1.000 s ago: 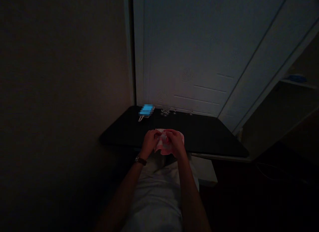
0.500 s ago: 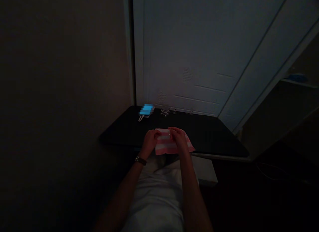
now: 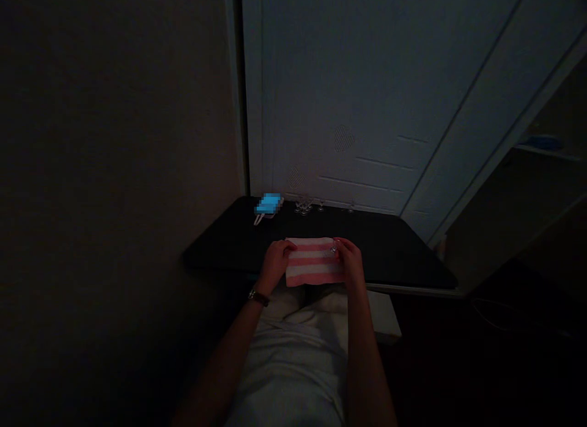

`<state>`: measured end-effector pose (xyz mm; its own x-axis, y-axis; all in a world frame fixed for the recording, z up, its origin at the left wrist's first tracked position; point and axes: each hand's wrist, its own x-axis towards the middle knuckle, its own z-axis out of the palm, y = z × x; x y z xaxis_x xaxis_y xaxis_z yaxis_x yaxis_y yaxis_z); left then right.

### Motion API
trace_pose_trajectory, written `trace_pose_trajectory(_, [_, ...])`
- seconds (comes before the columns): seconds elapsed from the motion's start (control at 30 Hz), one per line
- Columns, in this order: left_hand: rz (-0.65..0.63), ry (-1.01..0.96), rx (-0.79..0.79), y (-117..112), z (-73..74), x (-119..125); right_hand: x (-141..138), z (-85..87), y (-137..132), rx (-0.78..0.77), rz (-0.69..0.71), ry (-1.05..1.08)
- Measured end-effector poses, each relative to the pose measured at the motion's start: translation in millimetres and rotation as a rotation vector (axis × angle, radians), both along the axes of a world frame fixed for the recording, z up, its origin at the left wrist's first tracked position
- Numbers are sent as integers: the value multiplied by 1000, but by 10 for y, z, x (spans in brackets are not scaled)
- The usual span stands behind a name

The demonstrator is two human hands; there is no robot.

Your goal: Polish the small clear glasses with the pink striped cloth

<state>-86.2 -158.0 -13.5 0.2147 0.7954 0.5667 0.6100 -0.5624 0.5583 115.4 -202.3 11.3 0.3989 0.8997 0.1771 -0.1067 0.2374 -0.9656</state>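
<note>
A small cloth (image 3: 314, 260) with pink and white stripes is spread between my hands, over the near edge of the dark table and my lap. My left hand (image 3: 276, 260), with a watch on its wrist, pinches the cloth at its upper left corner. At the right end of the cloth, my right hand (image 3: 351, 260) is closed with its fingertips on a small clear, shiny piece (image 3: 334, 249). Its exact kind is too dim to make out. Whether the right fingers also grip the cloth, I cannot tell.
On the black table (image 3: 389, 249), several small clear glass-like pieces (image 3: 302, 207) stand near the back. To their left lies a phone-like device with a lit blue screen (image 3: 268, 203). A pale panel (image 3: 321, 96) rises behind, and a dark wall (image 3: 137, 139) stands left.
My right hand has moved right along the cloth with the small clear piece, and the cloth now lies flatter between my hands. My left hand has stayed at its corner.
</note>
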Motion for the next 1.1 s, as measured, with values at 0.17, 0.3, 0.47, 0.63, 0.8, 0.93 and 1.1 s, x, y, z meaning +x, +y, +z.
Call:
trace_pose_trajectory(0.17, [-2, 12, -7, 5, 10, 15, -352, 106, 17, 2, 229, -59])
trace_pose_trajectory(0.3, [9, 12, -9, -18, 32, 34, -620, 134, 17, 30, 298, -121])
trace_pose_trajectory(0.47, [11, 7, 0, -45, 60, 41, -647, 125, 12, 23, 182, -176])
trace_pose_trajectory(0.63, [3, 6, -13, -22, 31, 25, -372, 85, 38, 1, 10, -186])
trace_pose_trajectory(0.8, [12, 12, -18, -27, 28, 19, -130, 51, 8, -40, -175, -181])
trace_pose_trajectory(0.93, [14, 13, -19, -34, 38, 24, -206, 117, -35, 13, -185, -175])
trace_pose_trajectory(1.1, [11, 22, -9, -8, 30, 44, -572, 220, -34, 78, 140, -128])
